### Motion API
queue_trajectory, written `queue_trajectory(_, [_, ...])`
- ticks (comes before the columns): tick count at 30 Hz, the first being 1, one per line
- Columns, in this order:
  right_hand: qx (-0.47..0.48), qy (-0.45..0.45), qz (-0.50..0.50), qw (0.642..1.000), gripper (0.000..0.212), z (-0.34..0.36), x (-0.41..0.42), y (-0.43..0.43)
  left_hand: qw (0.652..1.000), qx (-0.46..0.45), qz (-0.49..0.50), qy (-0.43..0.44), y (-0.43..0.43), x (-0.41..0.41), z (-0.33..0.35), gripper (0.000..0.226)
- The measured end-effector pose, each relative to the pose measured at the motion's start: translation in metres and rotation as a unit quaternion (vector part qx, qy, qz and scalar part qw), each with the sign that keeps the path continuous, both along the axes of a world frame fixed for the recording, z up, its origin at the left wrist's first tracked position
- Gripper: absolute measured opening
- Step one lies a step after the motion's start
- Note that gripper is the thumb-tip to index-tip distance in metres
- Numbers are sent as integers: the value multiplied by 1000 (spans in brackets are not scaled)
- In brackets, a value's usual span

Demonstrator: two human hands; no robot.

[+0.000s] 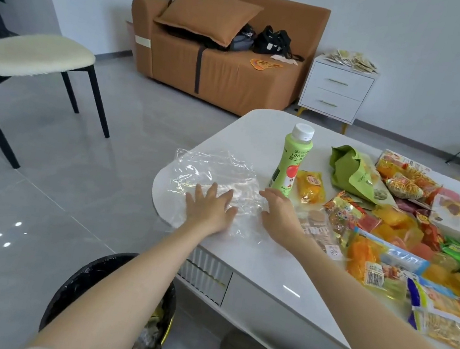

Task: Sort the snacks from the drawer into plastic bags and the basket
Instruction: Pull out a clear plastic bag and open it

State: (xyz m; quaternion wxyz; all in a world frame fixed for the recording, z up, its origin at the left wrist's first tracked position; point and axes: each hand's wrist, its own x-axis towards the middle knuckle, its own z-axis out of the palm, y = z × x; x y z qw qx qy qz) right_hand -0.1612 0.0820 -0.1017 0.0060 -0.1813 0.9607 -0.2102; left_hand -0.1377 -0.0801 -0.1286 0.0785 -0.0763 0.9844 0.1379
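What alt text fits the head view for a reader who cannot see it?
A left hand and right hand rest on a clear plastic bag at the end of the white table. A green bottle stands behind; snack packets lie to the right.

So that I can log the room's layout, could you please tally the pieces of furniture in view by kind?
Sofa: 1
Chair: 1
Two-drawer cabinet: 1
Table: 1
Total: 4
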Motion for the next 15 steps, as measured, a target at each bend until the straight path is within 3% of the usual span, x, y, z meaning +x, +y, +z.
queue_trajectory(6, [-50,-37,47,997,39,10,7,22,983,102,-56,138,-8,30,17,51])
queue_trajectory(8, [-41,-26,61,997,37,12,15,25,981,96,-131,102,-16,54,32,64])
queue_trajectory(11, [-11,-41,104,994,40,15,31,24,984,-12,-179,-2,-27,81,37,84])
queue_trajectory(13, [30,-85,146,985,47,13,41,21,987,-28,-161,-5,-36,88,27,66])
queue_trajectory(15, [78,-103,174,976,51,7,49,17,988,-19,-147,49,-42,89,20,28])
